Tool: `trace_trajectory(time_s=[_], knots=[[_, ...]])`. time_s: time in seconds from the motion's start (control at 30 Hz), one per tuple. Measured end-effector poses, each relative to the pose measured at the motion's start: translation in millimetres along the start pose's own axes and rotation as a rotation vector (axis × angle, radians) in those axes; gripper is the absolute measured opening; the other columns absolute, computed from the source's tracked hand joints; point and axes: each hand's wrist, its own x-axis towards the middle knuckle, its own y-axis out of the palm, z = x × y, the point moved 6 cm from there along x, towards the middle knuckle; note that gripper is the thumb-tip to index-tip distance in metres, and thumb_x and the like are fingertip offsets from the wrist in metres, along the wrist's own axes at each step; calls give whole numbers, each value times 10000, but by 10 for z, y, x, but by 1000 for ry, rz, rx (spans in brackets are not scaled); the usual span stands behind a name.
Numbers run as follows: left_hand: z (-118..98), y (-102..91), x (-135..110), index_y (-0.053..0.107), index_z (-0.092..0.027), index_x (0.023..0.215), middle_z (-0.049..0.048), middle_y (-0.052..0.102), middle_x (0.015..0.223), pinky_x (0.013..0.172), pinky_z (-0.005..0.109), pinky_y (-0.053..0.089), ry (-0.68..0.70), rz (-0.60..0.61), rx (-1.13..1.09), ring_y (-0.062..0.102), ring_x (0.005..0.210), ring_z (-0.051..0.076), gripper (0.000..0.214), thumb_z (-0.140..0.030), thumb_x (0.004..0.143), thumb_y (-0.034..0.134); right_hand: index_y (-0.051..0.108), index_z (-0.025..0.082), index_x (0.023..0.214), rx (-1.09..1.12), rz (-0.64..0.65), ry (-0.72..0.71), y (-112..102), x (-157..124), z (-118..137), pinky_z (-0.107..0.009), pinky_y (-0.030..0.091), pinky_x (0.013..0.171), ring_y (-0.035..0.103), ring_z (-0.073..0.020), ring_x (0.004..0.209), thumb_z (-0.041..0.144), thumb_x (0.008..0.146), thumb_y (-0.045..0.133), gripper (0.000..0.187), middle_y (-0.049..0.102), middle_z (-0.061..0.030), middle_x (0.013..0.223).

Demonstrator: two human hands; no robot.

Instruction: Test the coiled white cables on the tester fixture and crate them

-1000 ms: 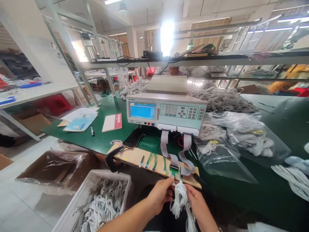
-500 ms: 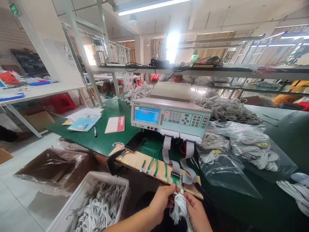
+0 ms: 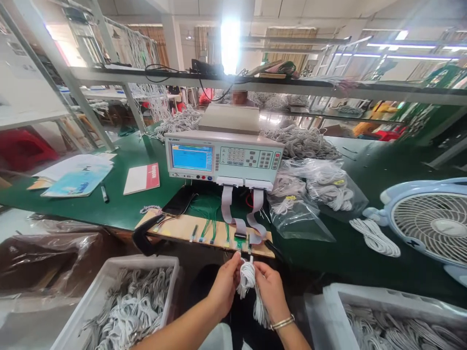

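A coiled bundle of white cable (image 3: 247, 275) hangs between my two hands, just off the front edge of a wooden board (image 3: 219, 236). My left hand (image 3: 226, 278) is closed on the bundle's left side, its thumb and finger at a cable end beside the small green circuit board (image 3: 240, 242). On the other side, my right hand (image 3: 270, 287) pinches the bundle near a white connector. More cable strands dangle below my right fingers. Grey ribbon cables (image 3: 228, 206) run from the circuit board area up to a tester (image 3: 222, 158) with a lit blue screen.
White bins of cable bundles stand at left (image 3: 173, 272) and right (image 3: 397, 294). A fan (image 3: 438, 226) and a loose cable coil (image 3: 375, 236) lie on the green table's right side. Bagged cables (image 3: 292, 194) are beside the tester. A black clamp (image 3: 144, 238) grips the board's left end.
The view has swung right, bringing the fan and right bin into sight. The red text on the tester's screen and its red light are gone. Both hands still hold the cable bundle at the board.
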Motion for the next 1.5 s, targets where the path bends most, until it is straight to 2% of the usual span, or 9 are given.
trace_trajectory(time_s=[0.17, 0.4, 0.53, 0.8, 0.93, 1.2, 1.3, 1.43, 1.5], knots=[[27, -7, 23, 551, -126, 746, 8, 558, 625, 577, 216, 382, -31, 11, -21, 518, 576, 105, 386, -497, 640, 564, 668, 131, 761, 66, 119, 65, 34, 114, -56, -255, 417, 530, 555, -191, 593, 452, 709, 513, 360, 648, -44, 631], [-31, 41, 11, 560, -110, 744, 36, 573, 656, 569, 212, 378, -50, 45, -80, 513, 578, 104, 340, -443, 681, 553, 657, 131, 767, 473, 218, 280, 147, 143, -200, -241, 423, 533, 558, -152, 549, 332, 689, 590, 225, 634, -37, 618], [-61, 70, 16, 563, -111, 739, 17, 552, 613, 581, 218, 375, -28, 62, -92, 484, 535, 90, 295, -402, 697, 552, 657, 131, 752, 590, 230, 323, 201, 155, -176, -241, 424, 539, 556, -144, 532, 298, 687, 599, 188, 630, -38, 613], [-38, -12, 66, 564, -121, 750, -8, 514, 624, 490, 182, 287, -55, -26, -3, 424, 501, 59, 355, -452, 627, 597, 665, 132, 767, 230, 224, 144, 22, 193, -93, -254, 423, 550, 544, -174, 586, 375, 638, 630, 277, 632, -32, 627], [-82, -9, 134, 587, -102, 793, -26, 462, 579, 450, 171, 209, -76, -1, 28, 341, 448, 33, 356, -404, 607, 616, 666, 136, 720, 185, 200, 120, -21, 266, -168, -247, 415, 527, 537, -173, 559, 414, 614, 627, 300, 624, -28, 593], [-74, 58, 205, 599, -97, 769, -13, 462, 563, 476, 174, 252, -81, 45, -33, 345, 446, 43, 348, -417, 638, 563, 650, 145, 618, 277, 261, 180, 119, 350, -197, -245, 403, 449, 520, -173, 480, 479, 546, 643, 342, 592, -31, 511], [-105, 70, 199, 601, -89, 759, -4, 468, 558, 473, 180, 261, -16, 50, -1, 347, 443, 48, 381, -449, 641, 555, 635, 145, 603, 269, 213, 162, 105, 312, -167, -237, 393, 447, 508, -167, 480, 478, 556, 639, 336, 567, -19, 483], [-141, 0, 60, 606, -75, 698, 16, 484, 537, 488, 203, 308, 89, -8, 141, 406, 478, 82, 398, -464, 642, 549, 601, 140, 536, 156, 199, 113, 120, 159, -200, -219, 360, 433, 452, -133, 447, 467, 596, 619, 333, 522, 3, 451], [-137, -24, -46, 605, -88, 833, 38, 532, 626, 545, 221, 358, 115, 41, 221, 464, 570, 113, 447, -489, 649, 534, 600, 139, 558, 104, 230, 115, 189, 70, -254, -226, 370, 452, 462, -139, 465, 466, 627, 592, 335, 538, -4, 480]])
